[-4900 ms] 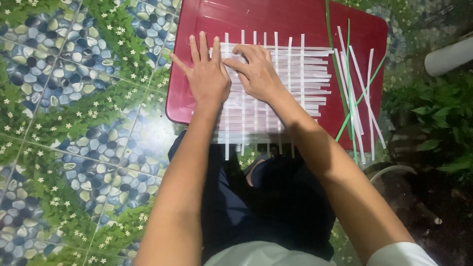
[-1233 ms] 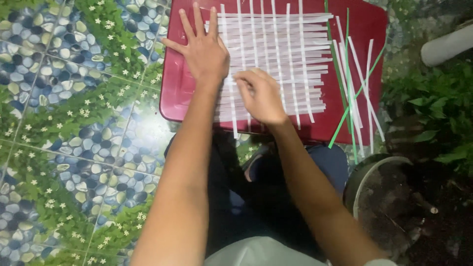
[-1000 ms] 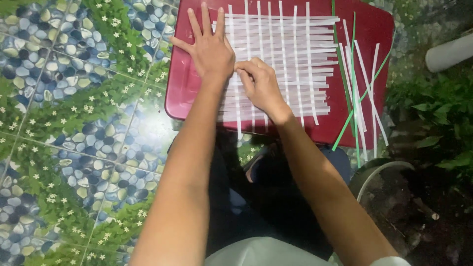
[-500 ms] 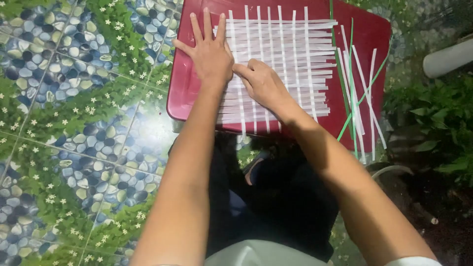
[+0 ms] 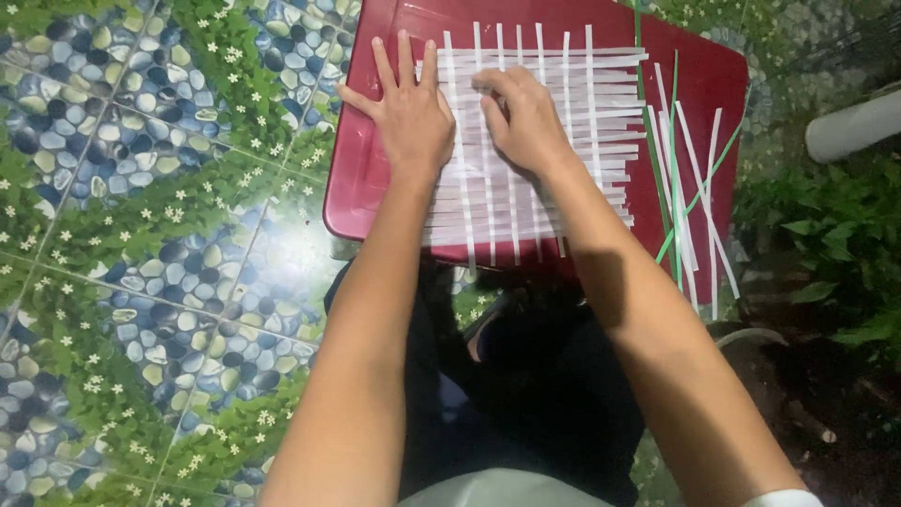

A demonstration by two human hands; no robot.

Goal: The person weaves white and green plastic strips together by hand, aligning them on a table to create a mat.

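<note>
On the dark red plastic tray seen from the head camera lies a flat woven mat of white paper strips, crossing over and under one another.

The left hand lies flat with fingers spread, pressing the mat's left edge; half a second ago it sat in much the same place. The right hand has slid up from the mat's lower middle to its upper middle, fingers curled and pressing the strips, gripping nothing that I can make out. That reads as tightening the weave row by row.

Six upright strips show at the top edge; the crosswise ones are too many and too close to count. To the right lie loose white and green strips, about eight.
</note>
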